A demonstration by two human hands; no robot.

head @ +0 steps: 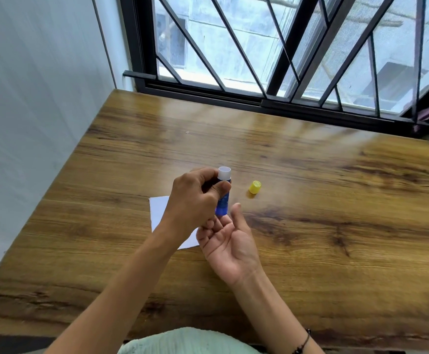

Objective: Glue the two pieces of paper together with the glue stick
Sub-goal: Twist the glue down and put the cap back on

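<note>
Blue: the barrel of the glue stick (221,203), uncapped, its white open end up and tilted a little away from the person.
Left hand: the left hand (195,200) grips the glue stick, fingers curled round the upper barrel and the thumb pressed across it just under the white collar.
Right hand: the right hand (227,241) lies palm up just below and right of the left hand, fingers loosely bent toward the bottom of the stick, thumb raised beside the barrel; whether the fingertips touch the base I cannot tell, since the left hand covers them.
Cap: a yellow cap (255,187) lies on the wood to the right of both hands, near the stick's top end and apart from it.
Paper: white paper (160,212) lies flat beneath the left hand and forearm; a corner shows left of the wrist and an edge shows between the two wrists. Whether it is one sheet or two I cannot tell.
Tabletop: the wood-grain tabletop (323,226) carries the paper and cap.
Beyond the hands: a dark-framed window with slanted bars (272,47) along the far edge, and a pale wall (29,98) to the left.
Wrist: a dark beaded bracelet (303,343) circles the right forearm.
</note>
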